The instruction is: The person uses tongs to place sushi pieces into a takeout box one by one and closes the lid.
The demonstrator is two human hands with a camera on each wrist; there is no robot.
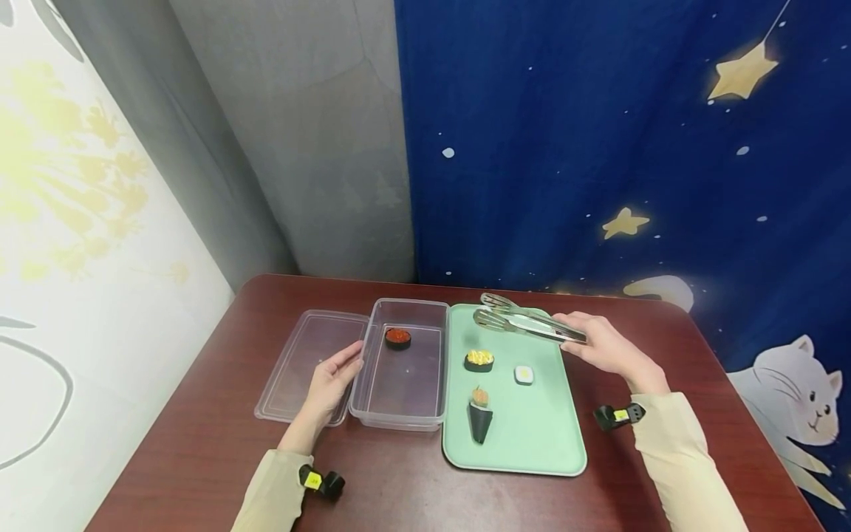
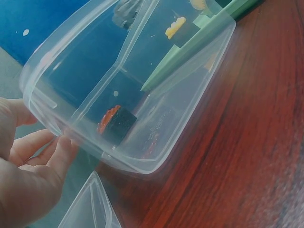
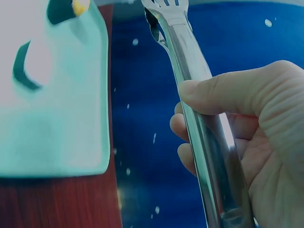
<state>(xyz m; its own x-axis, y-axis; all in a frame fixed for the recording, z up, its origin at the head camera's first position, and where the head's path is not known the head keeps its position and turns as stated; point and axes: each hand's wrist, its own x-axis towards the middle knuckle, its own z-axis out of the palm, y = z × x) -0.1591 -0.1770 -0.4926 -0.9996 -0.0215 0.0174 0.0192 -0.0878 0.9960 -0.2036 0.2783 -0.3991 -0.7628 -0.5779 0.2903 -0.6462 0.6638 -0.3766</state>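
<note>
My right hand [image 1: 601,346] grips metal tongs [image 1: 532,325] above the back right of the green tray [image 1: 538,443]; thumb and fingers wrap the handles in the right wrist view, and nothing hangs between the tips. My left hand [image 1: 329,380] holds the left rim of the clear container [image 1: 405,425], thumb and fingers at its edge [image 2: 33,166]. Inside, towards the back, sits a red-topped sushi piece [image 1: 397,338]. On the tray lie a yellow-topped piece [image 1: 479,360], a small white roll [image 1: 524,375] and a dark cone-shaped hand roll [image 1: 480,421].
A clear lid [image 1: 292,377] lies flat on the brown table [image 1: 199,414], left of the container and partly behind my left hand. The container and tray stand side by side. Grey and blue curtains [image 1: 518,148] hang behind the table.
</note>
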